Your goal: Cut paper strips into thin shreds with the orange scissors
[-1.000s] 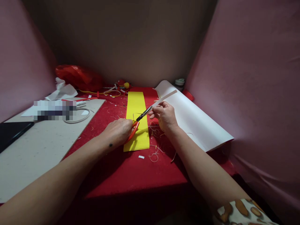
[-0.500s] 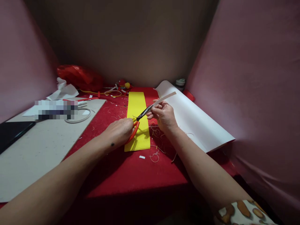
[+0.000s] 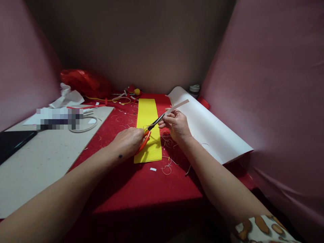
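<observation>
Wrapped round the red handles of a pair of scissors (image 3: 144, 141) is my left hand (image 3: 130, 140). The dark blades point up and to the right, toward my right hand (image 3: 177, 124). Between my right thumb and fingers I pinch a narrow pale strip (image 3: 177, 106), its far end sticking out to the upper right. The blades lie along the strip's near part, close to my right fingertips. Below both hands a yellow corrugated sheet (image 3: 148, 113) lies on the red cloth, partly over a red corrugated sheet (image 3: 162, 101).
A large white sheet (image 3: 210, 131) curls up on the right. To the left are a pale board (image 3: 50, 162), a black flat object (image 3: 15, 143) and a coiled ring (image 3: 93, 126). A red plastic bag (image 3: 83, 81) lies at the back. Thread scraps (image 3: 167, 168) litter the cloth.
The whole view has shifted very slightly. Both hands keep nearly the same pose, with the scissors and strip still held; the strip's far end sits a touch lower.
</observation>
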The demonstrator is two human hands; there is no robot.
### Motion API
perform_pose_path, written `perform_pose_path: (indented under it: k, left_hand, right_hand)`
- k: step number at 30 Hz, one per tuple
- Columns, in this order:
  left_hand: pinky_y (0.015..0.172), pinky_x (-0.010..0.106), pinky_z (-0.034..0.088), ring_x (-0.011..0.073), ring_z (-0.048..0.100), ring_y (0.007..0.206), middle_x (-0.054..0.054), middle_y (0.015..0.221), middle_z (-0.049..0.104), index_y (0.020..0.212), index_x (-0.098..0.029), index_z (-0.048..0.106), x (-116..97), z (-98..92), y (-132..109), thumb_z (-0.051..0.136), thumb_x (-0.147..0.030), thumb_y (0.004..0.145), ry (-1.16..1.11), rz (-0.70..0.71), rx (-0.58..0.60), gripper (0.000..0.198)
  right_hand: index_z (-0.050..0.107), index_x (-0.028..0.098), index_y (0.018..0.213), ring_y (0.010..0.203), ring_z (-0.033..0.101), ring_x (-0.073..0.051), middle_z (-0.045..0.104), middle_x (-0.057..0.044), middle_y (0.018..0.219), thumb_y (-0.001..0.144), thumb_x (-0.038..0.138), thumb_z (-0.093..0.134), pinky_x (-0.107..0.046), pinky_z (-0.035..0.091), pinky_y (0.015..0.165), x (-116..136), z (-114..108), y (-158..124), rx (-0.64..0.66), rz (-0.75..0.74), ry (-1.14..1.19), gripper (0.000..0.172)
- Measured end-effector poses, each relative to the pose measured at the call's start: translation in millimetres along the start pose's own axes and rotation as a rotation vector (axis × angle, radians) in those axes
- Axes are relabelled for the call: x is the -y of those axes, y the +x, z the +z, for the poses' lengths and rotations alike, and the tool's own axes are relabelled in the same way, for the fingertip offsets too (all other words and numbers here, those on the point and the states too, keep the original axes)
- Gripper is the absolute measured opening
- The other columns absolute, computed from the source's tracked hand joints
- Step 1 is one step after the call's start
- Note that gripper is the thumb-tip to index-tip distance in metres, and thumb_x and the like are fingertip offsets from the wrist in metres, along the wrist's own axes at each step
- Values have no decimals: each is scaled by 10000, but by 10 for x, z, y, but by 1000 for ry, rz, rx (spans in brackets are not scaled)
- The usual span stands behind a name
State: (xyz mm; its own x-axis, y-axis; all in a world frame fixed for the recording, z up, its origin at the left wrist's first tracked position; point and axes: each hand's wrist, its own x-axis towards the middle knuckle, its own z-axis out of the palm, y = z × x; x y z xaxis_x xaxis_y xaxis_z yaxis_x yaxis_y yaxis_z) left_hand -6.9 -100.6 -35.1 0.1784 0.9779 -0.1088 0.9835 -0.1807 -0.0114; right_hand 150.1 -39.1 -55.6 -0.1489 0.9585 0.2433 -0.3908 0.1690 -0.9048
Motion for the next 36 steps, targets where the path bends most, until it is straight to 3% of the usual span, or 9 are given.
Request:
perform_pose_path:
  k: [8,16,25,36]
  left_hand:
    - [505,293,301,271,612,753,150,828,644,840,-172,587,29,25,23,268,-374,846,3,12,2,378]
    - [517,297,308,254,602,736,126,807,633,793,-184,538,-2,3,9,199,-398,860,-56,6,-16,407]
    - [514,309,315,282,605,765,146,816,629,823,-173,551,-8,-10,-10,218,-363,857,-13,2,-3,385]
    - [496,283,302,243,606,712,149,803,646,821,-174,599,10,-29,-16,289,-376,844,27,22,0,370]
  right_hand:
    - [412,194,785,492,592,-117,474,65,586,613,109,566,-256,497,441,56,-56,42,-92,-35,5,247]
    - [422,196,861,449,574,-94,515,82,565,621,120,579,-226,489,437,53,-1,-9,17,-34,0,296]
    - [424,195,889,452,579,-96,515,87,559,632,137,581,-237,502,457,30,-6,-10,26,-45,-5,307]
    - [406,205,849,454,580,-103,509,86,558,614,123,584,-233,501,436,41,-9,4,-29,-24,-20,306]
